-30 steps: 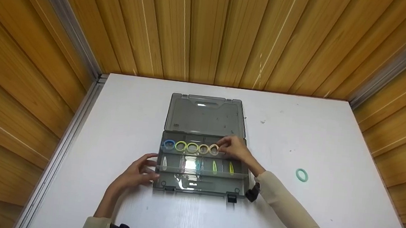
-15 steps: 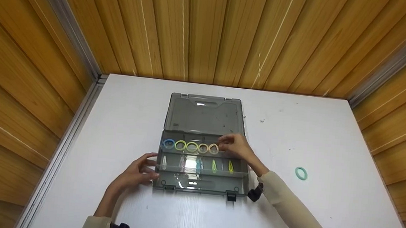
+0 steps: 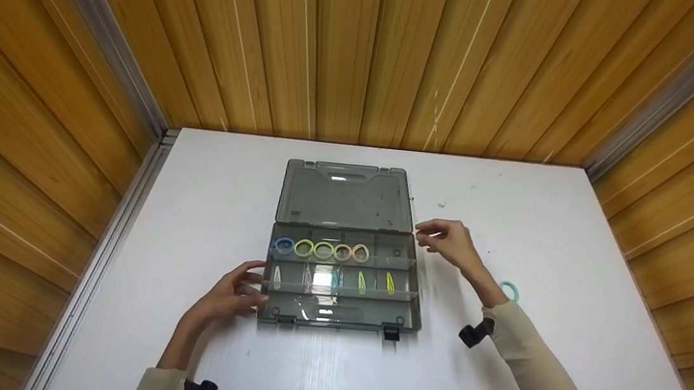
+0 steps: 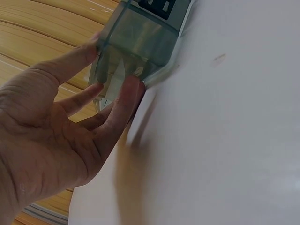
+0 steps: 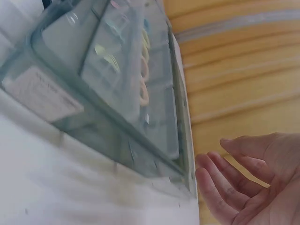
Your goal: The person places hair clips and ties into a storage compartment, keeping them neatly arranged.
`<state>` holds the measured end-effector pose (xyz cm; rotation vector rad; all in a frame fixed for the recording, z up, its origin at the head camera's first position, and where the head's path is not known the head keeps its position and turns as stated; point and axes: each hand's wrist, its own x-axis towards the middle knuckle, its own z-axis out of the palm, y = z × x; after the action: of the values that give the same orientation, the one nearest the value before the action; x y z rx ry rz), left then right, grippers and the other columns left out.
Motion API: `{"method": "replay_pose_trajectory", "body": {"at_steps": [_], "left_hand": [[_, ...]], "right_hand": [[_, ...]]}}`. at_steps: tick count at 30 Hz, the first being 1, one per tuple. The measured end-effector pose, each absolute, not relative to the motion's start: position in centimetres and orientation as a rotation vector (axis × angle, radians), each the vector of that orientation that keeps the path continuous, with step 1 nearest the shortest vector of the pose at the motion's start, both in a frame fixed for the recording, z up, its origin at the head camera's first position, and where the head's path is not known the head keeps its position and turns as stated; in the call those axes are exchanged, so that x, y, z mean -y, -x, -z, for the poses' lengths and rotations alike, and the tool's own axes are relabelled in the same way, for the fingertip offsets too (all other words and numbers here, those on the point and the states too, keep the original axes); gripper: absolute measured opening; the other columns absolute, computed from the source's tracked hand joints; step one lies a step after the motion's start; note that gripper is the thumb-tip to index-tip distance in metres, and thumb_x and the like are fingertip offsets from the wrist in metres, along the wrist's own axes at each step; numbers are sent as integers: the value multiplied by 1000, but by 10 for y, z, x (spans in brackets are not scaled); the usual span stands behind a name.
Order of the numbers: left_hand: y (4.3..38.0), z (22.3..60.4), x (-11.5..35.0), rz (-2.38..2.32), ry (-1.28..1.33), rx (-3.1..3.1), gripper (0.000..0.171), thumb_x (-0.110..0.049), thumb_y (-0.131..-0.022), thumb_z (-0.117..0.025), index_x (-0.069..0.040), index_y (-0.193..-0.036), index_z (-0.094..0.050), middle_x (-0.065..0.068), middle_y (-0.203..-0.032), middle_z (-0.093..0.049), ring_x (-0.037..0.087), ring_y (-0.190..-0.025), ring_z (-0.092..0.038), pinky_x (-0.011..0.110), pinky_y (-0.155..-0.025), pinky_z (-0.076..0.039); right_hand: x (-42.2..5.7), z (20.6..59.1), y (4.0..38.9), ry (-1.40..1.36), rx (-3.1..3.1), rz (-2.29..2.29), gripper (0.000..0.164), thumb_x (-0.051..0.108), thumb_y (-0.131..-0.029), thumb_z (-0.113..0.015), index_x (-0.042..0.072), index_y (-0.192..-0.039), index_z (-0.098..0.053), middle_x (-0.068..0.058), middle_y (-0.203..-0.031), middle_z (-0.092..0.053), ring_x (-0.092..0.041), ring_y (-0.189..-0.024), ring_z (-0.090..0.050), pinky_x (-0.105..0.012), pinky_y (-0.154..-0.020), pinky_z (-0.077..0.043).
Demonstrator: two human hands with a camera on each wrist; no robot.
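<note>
A grey translucent compartment box (image 3: pixel 367 315) lies with its lid (image 3: pixel 346 198) laid back. Along its back row several hair ties stand side by side, from a blue one (image 3: pixel 284 245) at the left to a peach one (image 3: pixel 360 253). Snap hair clips fill spots in the middle row, among them a white (image 3: pixel 277 277), a green (image 3: pixel 362 282) and a yellow one (image 3: pixel 390 282). My left hand (image 3: pixel 229 295) rests its fingertips against the box's left side wall. Off the right edge, my right hand (image 3: pixel 454 243) hovers with fingers loosely bent and nothing between them.
A mint-green hair tie (image 3: pixel 509 291) lies on the white table (image 3: pixel 559 368), partly behind my right forearm. Black latches sit on the box's front edge, one of them (image 3: pixel 391 334) hanging out. Wood-look panels (image 3: pixel 348 55) stand behind the table.
My right hand has left the peach hair tie and moved right, out past the box's edge towards the mint-green tie. The left hand has stayed at the box's side.
</note>
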<state>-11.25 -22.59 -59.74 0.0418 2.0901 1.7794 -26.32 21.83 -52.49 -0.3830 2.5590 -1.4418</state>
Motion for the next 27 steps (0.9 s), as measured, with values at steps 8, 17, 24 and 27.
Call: {"method": "replay_pose_trajectory", "body": {"at_steps": [8,17,24,27], "left_hand": [[113,600,226,-1760,-9,-2114,78,-13,-91,-76,-8,-157,-34,33,-146,-47,24,-108,-68,45,-85,-62],[113,602,223,-1778,-40,-2094,80,-13,-91,-77,-6,-157,-33,33,-146,-47,25,-109,-67,46,-86,-62],[114,601,226,-1759,-19,-2124,78,-12,-91,-77,-8,-156,-35,32,-145,-49,25,-108,-67,45,-84,-63],[113,601,227,-1756,-16,-2127,78,-12,-91,-77,-7,-156,-35,33,-144,-49,25,-108,-67,45,-83,-63]], "right_hand": [[-277,522,264,204,-2587,1473,36,13,-96,-71,-11,-124,-66,-29,-115,-72,-6,-84,-75,-19,-72,-61],[-339,534,243,48,-2605,1471,44,18,-98,-70,-11,-129,-62,-17,-111,-76,1,-83,-72,-18,-73,-60],[-363,543,232,-105,-2606,1461,46,20,-98,-70,-11,-130,-62,4,-98,-77,-1,-78,-72,-23,-72,-62],[-373,548,225,-153,-2613,1469,47,21,-98,-70,-12,-130,-61,13,-92,-74,0,-78,-71,-22,-71,-61]]}}
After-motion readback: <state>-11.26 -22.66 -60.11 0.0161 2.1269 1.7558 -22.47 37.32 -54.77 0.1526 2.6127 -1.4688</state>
